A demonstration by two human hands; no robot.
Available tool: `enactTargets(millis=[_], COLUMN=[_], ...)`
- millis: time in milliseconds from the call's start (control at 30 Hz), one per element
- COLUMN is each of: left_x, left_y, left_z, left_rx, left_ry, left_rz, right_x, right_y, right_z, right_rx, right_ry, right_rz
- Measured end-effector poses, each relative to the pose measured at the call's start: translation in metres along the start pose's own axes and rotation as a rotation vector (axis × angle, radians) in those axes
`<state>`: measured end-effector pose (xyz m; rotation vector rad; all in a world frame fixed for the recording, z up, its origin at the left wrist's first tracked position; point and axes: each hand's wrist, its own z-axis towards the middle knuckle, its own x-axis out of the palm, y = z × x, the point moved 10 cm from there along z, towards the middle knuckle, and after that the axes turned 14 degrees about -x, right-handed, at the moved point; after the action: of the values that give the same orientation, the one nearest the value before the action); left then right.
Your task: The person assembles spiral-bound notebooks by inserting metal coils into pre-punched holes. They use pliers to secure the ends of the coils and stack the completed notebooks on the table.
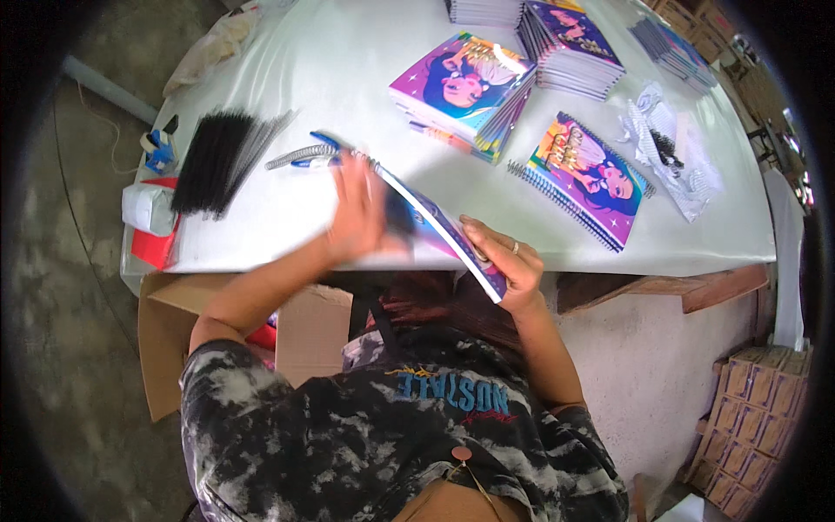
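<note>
Notebook [452,239] — colourful cover, held on edge at centre frame over the near rim of the white table [287,78]. Right hand [509,265] clamps its lower end, fingers closed on the cover. Left hand [357,213] is motion-blurred against the upper part; finger spread cannot be told. Wire coil [300,157] lies behind, centre left. Risk — a loose one-handed hold could let the notebook slide off the edge. Binding side hidden.

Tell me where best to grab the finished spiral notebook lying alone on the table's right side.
Probably the plain long edge of the spiral notebook, opposite its wire binding, coming from the right. It lies flat and apart from the stacks, and the coil gives a poor pinch.
</note>
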<state>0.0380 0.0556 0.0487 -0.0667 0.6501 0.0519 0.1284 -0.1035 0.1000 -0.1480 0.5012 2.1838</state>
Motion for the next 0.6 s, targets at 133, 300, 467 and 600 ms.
enactTargets(millis=[133,300,467,600], left_x=[-0.052,0.022,-0.045,0.002], left_y=[-0.009,0.0,0.007,-0.027], left_z=[0.049,-0.035,0.031,-0.025], left_rx=[0.144,-0.083,-0.033,-0.039], left_ry=[-0.193,0.363,-0.203,0.275], left_rz=[0.046,0.133,-0.154,-0.16], right_x=[-0.005,-0.002,0.0,0.003], right_y=[-0.002,-0.007,-0.01,-0.012], right_z=[-0.006,-0.004,-0.001,-0.001], right_rx=[-0.021,-0.011,-0.062,-0.061], right_ry=[0.032,-0.019,0.035,0.02], right_rz=[-0.042,0.025,0.056,0.101])
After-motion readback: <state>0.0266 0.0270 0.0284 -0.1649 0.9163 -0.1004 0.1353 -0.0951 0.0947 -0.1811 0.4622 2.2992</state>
